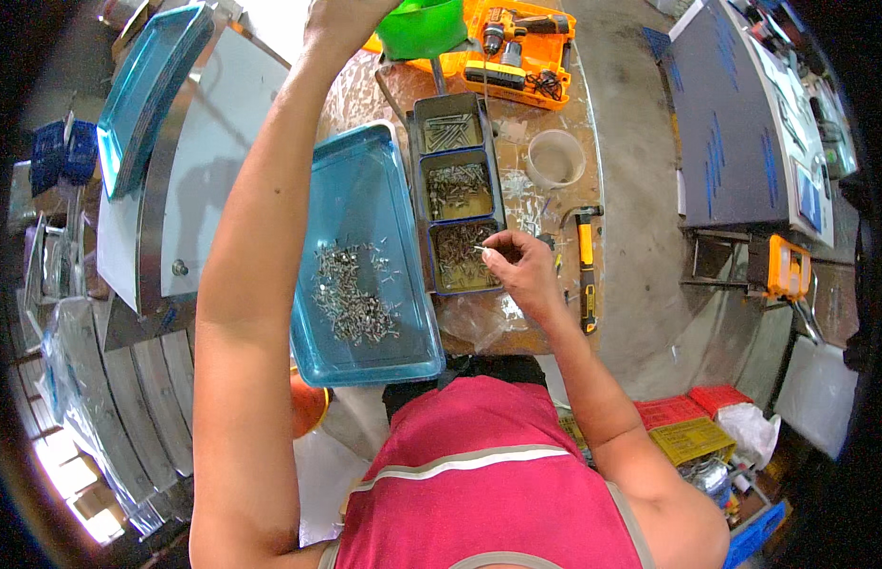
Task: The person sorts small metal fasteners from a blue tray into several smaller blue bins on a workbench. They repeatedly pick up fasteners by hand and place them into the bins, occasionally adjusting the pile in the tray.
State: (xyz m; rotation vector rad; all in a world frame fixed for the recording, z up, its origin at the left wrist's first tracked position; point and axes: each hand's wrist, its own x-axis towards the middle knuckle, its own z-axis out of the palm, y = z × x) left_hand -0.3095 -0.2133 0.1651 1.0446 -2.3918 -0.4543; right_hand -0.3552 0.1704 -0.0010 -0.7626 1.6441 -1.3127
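At the top edge, my left hand point(351, 21) reaches beside a bright green bowl point(422, 30); its fingers lie out of view or hidden, so their grip does not show. My right hand point(523, 270) is closed in a pinch over the nearest compartment of a dark three-part bin point(425, 207). A small silvery fastener point(481, 248) sticks out from its fingertips. Long screws point(450, 131) fill the far compartment, and shorter metal fasteners point(458, 190) lie in the middle one. Left of the bin, a blue tray point(370, 365) holds a loose pile of small metal fasteners point(354, 296).
An orange case point(554, 93) with a cordless drill point(517, 26) sits at the table's far end. Right of the bin are a translucent tub point(555, 159) and a yellow-black hammer point(586, 270). A second blue tray point(152, 104) rests on a white cabinet point(199, 161) at left.
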